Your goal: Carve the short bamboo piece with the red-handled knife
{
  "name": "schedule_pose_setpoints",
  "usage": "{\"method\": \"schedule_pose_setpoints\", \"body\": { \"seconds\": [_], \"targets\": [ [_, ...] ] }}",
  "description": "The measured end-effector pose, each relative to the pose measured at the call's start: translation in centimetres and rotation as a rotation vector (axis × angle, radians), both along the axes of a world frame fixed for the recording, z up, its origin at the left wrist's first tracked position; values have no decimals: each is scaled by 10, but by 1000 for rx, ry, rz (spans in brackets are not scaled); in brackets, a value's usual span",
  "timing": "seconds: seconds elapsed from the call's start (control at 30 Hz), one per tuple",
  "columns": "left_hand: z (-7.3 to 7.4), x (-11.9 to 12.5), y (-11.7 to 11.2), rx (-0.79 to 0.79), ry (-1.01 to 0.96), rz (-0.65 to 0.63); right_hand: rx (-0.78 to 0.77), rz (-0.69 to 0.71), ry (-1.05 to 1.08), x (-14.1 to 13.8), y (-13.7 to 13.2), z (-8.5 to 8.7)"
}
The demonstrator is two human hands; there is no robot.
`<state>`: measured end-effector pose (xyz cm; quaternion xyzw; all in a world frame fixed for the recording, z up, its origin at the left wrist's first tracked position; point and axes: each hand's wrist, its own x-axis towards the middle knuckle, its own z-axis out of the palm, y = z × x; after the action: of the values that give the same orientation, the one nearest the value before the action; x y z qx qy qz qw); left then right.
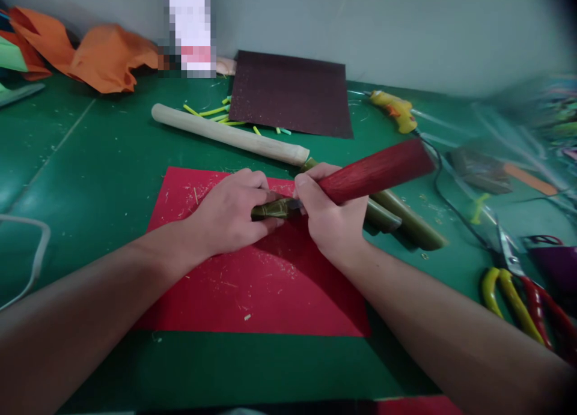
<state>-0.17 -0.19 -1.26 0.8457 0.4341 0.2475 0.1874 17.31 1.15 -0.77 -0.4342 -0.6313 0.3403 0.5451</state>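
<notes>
1. From far away, I am looking through the head view and seeing two hands close together near the middle.
2. The left hand [229, 214] is pinching a short green bamboo piece [273, 211], with its thumb on the near side and its fingers on the far side.
3. The right hand [331, 217] is wrapping tightly round a red-handled tool [378, 170], and the fat red end is sticking up and out to the right.
4. The green bamboo piece is sitting between the two hands, over the red sheet [252, 295]. It is poking out to the right of the left hand, so it is lying to the left of the right hand.
5. Its long way is running side to side. The tool is leaning almost along that same line, so they are meeting nearly end to end, not crossing.
6. The left hand is being the nearer one, since it is touching the bamboo.
7. A small grey blade [295, 204] is showing at the bamboo's right end. I am not able to tell if it is touching. I am thinking this little spot matters most.
8. More green bamboo [417, 225] is resting on the surface [135, 367], beside the right hand. A pale stick [229, 134] is lying farther off.
</notes>
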Motion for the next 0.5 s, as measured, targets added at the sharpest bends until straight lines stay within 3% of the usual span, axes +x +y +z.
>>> {"method": "schedule_pose_setpoints", "body": {
  "seconds": [0.3,0.5],
  "targets": [
    [1,0,-1,34,37,-3,-60,6,-55,-1,-6,8],
    [2,1,-1,10,42,-1,-30,-15,17,-1,-3,3]
  ]
}}
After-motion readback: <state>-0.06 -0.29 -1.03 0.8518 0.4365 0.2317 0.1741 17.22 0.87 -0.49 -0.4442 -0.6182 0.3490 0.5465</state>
